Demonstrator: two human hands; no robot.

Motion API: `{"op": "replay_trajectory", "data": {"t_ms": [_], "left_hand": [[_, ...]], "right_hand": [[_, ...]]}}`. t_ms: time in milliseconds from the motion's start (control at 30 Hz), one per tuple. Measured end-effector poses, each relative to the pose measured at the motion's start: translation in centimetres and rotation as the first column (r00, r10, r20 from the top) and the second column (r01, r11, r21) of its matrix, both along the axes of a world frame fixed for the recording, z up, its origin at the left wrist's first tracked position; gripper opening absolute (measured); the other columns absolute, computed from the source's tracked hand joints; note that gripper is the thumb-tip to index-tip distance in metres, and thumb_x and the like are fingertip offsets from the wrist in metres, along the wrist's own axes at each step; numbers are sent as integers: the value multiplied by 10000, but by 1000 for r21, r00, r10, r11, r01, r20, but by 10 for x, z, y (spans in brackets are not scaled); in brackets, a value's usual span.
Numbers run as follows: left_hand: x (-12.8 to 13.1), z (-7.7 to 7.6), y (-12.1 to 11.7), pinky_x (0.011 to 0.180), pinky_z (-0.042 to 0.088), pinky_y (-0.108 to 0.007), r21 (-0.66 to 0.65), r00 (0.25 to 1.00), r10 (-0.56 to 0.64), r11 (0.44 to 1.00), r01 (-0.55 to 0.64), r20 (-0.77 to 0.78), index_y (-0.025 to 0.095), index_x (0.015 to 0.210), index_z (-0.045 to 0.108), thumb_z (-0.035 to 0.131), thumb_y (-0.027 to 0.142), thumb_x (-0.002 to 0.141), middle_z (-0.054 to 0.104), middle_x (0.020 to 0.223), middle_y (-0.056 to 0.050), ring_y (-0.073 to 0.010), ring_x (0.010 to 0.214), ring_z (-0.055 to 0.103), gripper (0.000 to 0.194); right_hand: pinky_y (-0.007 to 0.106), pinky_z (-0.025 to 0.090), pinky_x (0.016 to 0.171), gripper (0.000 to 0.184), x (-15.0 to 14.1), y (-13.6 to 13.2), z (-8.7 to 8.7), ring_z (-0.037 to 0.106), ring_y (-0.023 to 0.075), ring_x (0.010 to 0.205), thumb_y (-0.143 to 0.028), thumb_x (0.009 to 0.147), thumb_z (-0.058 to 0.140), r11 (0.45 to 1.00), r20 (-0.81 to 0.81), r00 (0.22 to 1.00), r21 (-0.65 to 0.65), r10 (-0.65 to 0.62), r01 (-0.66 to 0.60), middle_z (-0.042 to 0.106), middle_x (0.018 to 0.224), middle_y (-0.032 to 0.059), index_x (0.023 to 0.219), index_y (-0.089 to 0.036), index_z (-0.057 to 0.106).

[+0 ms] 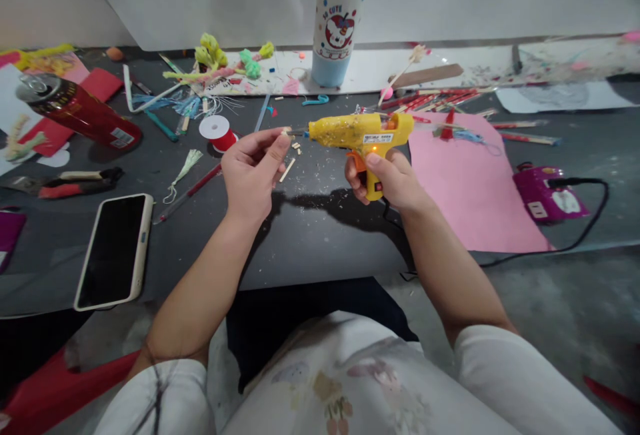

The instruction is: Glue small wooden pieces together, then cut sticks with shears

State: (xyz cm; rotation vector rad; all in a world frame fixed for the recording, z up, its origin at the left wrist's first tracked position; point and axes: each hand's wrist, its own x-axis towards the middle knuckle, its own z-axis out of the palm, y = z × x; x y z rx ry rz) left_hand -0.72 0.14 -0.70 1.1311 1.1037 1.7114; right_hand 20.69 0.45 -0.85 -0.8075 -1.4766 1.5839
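Observation:
My right hand (pixel 387 178) is wrapped round the handle of a yellow glue gun (pixel 360 132), a finger on its orange trigger, the nozzle pointing left. My left hand (pixel 253 168) pinches a small pale stick piece (pixel 287 131) right at the nozzle tip. Both hands hover above the dark table (pixel 310 235). Another short pale stick (pixel 287 170) lies on the table just below the left hand's fingers.
A phone (pixel 115 250) lies at the left. A red can (pixel 75 110), pliers (pixel 70 183), a red ribbon spool (pixel 218 132) and yarn bits (pixel 220 62) sit behind it. A decorated bottle (pixel 336 18) stands at the back. Pink paper (pixel 470 188) and a purple corded device (pixel 545 195) are at the right.

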Motion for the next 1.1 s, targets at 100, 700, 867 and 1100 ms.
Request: {"op": "replay_trajectory", "data": {"t_ms": [100,700,867,1100], "left_hand": [[0,0,0,325,232,-208,-12,1000,17,1000,-17,-20,235,852,759,805,449,739,662,662,8,-52,429,473,246],[0,3,0,303,206,-198,-4,999,-16,1000,16,52,266,809,780,825,418,729,692,703,3,-32,422,460,178],[-2,1,1,315,210,-215,-25,1000,-5,1000,6,20,269,821,778,827,436,721,681,680,6,-47,430,473,201],[-1,-1,3,312,218,-179,-4,999,-13,1000,13,46,236,810,780,839,419,699,664,632,14,-32,405,463,222]], "right_hand": [[197,401,364,460,0,1,-1,489,71,450,-633,858,591,1000,6,1000,-9,0,0,546,630,-15,777,-181,598],[192,405,359,444,0,0,0,491,68,445,-614,859,603,1000,-3,1000,-13,1,-1,540,622,-20,775,-179,602],[189,408,357,412,0,0,0,503,70,447,-572,885,598,1000,-23,1000,5,1,-1,544,626,-17,780,-173,610],[180,402,355,432,0,2,-1,495,62,442,-591,874,599,1000,-27,1000,18,13,-12,534,621,-24,777,-170,600]]}}
